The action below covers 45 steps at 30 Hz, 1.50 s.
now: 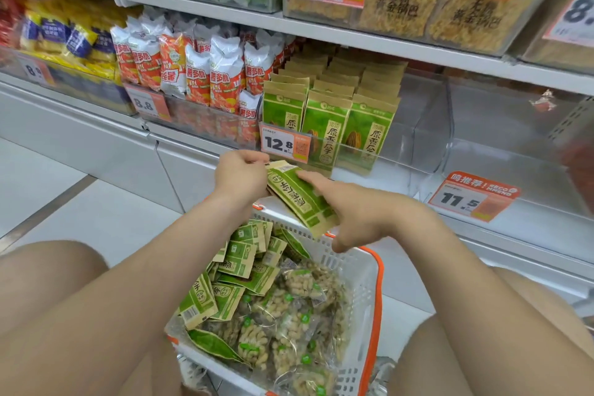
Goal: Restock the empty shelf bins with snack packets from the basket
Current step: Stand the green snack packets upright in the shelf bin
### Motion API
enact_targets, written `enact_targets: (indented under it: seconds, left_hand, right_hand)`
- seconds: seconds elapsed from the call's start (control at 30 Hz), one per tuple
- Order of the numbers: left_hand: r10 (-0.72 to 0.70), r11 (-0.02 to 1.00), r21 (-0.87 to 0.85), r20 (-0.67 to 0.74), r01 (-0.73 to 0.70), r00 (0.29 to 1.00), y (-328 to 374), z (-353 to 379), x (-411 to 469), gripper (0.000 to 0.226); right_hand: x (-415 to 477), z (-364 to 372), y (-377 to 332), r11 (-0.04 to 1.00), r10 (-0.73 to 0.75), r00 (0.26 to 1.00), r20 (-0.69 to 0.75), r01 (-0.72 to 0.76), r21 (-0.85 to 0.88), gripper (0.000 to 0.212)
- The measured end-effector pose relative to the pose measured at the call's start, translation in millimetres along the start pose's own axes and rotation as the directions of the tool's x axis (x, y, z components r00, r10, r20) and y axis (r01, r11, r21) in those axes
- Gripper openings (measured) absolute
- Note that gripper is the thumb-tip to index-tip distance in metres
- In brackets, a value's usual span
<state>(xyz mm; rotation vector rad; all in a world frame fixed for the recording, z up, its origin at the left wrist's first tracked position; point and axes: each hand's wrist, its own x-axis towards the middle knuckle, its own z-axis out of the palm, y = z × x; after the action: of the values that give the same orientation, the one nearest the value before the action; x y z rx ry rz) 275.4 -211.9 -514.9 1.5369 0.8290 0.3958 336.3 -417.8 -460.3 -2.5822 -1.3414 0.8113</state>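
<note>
Snack packets point(299, 199), green and tan, are held as a small stack between both hands, above the far rim of the basket point(356, 283) and just in front of the shelf point(353, 38). At the far left of the shelf a bin of yellow-and-blue packets point(64, 38) is seen, and next to it a bin crammed with red-and-white packets point(193, 74) behind an 8.8 price tag point(146, 104). Further right, the green packet bin point(328, 112) is filled in upright rows, with a 12.8 price tag point(284, 144) fixed to its front. Below that tag the left hand point(241, 175) is raised; its fingers are curled, and the upper left corner of the stack is pinched by them. The stack is tilted, its lower end down to the right. The right hand point(360, 212) is laid over it, the fingers stretched flat along its face; the thumb is seen just below the lower end, and whether it touches cannot be told. Beneath the hands, the white mesh basket with its orange handle point(379, 299) is set between the person's knees; loose green packets point(238, 270) are piled in its left part and clear bags of pale twists point(289, 315) in its right. To the right of the green packet bin an empty clear bin point(427, 138) is seen, and beyond it a second clear bin point(514, 145) with an 11.5 price tag point(472, 198).
</note>
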Motion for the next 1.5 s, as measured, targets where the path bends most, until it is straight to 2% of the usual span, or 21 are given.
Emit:
enact_targets:
  seconds: [0.03,0.07,0.1,0.17,0.2,0.27,0.33,0.37,0.47,0.57,0.63,0.77,0.87,0.93,1.0,1.13,1.2,1.23,1.3,1.43,1.5]
  left_hand:
    - [-0.052,0.997,-0.066,-0.021,0.051,0.998,3.0,1.2,1.0,0.023]
    - [-0.098,0.988,-0.124,-0.026,0.094,0.995,5.7,3.3,0.6,0.019]
    - [-0.132,0.976,-0.177,-0.019,0.126,0.991,9.2,5.9,-2.1,0.016]
    - [-0.193,0.953,-0.234,0.033,0.195,0.981,14.9,11.7,-7.2,0.012]
    - [-0.202,0.954,-0.211,0.075,0.214,0.976,15.0,14.5,-9.1,0.014]
    - [-0.154,0.988,-0.015,0.134,0.157,0.979,15.5,21.0,-12.8,0.019]
    - [-0.044,0.974,0.226,0.174,0.004,0.984,21.0,28.0,-25.3,0.033]
    - [0.026,0.959,0.272,0.206,-0.083,0.978,24.6,31.4,-32.3,0.045]
    - [0.221,0.932,0.207,0.323,-0.297,0.920,33.7,38.4,-48.7,0.063]
    - [0.341,0.911,0.078,0.406,-0.405,0.847,35.1,42.3,-53.5,0.046]
    - [0.341,0.928,-0.007,0.419,-0.372,0.841,33.9,43.5,-51.3,0.030]
    - [0.264,0.959,-0.202,0.393,-0.198,0.881,37.0,48.5,-50.5,0.018]
    - [0.234,0.946,-0.296,0.340,-0.133,0.911,40.0,53.0,-48.3,0.019]
    - [0.268,0.942,-0.292,0.350,-0.168,0.898,42.5,55.2,-47.5,0.019]
    - [0.313,0.945,-0.212,0.348,-0.251,0.884,46.9,57.5,-47.6,0.019]
    - [0.398,0.904,0.026,0.307,-0.426,0.864,48.5,60.6,-46.8,0.025]
    - [0.387,0.883,0.130,0.341,-0.451,0.857,43.9,60.7,-44.4,0.033]
    - [0.370,0.873,0.185,0.351,-0.451,0.860,42.0,60.5,-43.6,0.038]
    - [0.342,0.851,0.271,0.364,-0.450,0.866,41.4,59.8,-43.6,0.045]
    - [0.319,0.812,0.360,0.385,-0.459,0.866,41.1,59.5,-44.0,0.052]
    - [0.306,0.807,0.381,0.384,-0.451,0.871,40.2,59.2,-43.0,0.053]
  right_hand:
    - [-1.6,1.2,2.4,1.000,-0.028,1.000,-0.015,0.028,-0.012,0.124]
    - [-1.7,2.5,4.0,0.998,-0.062,0.995,-0.081,0.060,-0.023,0.119]
    - [-0.8,3.4,5.4,0.996,-0.090,0.978,-0.187,0.086,-0.033,0.104]
    - [0.4,0.3,8.8,0.988,-0.153,0.892,-0.426,0.154,-0.033,0.056]
    - [-0.4,-3.0,11.0,0.984,-0.162,0.836,-0.524,0.180,-0.018,0.034]
    - [-4.0,-8.3,14.2,0.985,-0.077,0.775,-0.628,0.158,0.073,0.008]
    - [-6.0,-10.6,19.0,0.984,0.057,0.733,-0.678,0.075,0.164,0.019]
    - [-7.8,-11.5,19.5,0.974,0.118,0.721,-0.683,0.049,0.220,0.021]
    - [-13.7,-13.5,14.3,0.893,0.230,0.722,-0.652,0.109,0.437,0.016]
    - [-17.6,-14.3,12.2,0.838,0.258,0.732,-0.631,0.156,0.523,0.014]
    - [-17.0,-14.4,13.1,0.852,0.249,0.730,-0.637,0.147,0.502,0.016]
    - [-12.5,-12.1,14.4,0.844,0.278,0.695,-0.664,0.153,0.514,0.032]
    - [-10.1,-13.6,17.6,0.825,0.316,0.688,-0.653,0.141,0.547,0.022]
    - [-10.2,-15.5,19.0,0.835,0.315,0.660,-0.682,0.148,0.529,0.017]
    - [-11.8,-18.6,19.0,0.866,0.313,0.563,-0.765,0.161,0.473,0.015]
    - [-18.2,-29.0,22.8,0.926,0.278,0.243,-0.929,0.188,0.326,0.017]
    - [-22.0,-34.5,29.2,0.936,0.272,0.150,-0.951,0.186,0.297,0.015]
    - [-22.6,-36.5,33.9,0.943,0.265,0.135,-0.955,0.170,0.286,0.014]
    - [-21.1,-38.6,43.3,0.956,0.247,0.170,-0.954,0.120,0.269,0.012]
    - [-1.6,-34.9,58.0,0.928,0.359,0.391,-0.848,-0.053,0.368,0.017]
    - [9.4,-32.1,59.6,0.906,0.419,0.428,-0.801,-0.143,0.398,0.023]
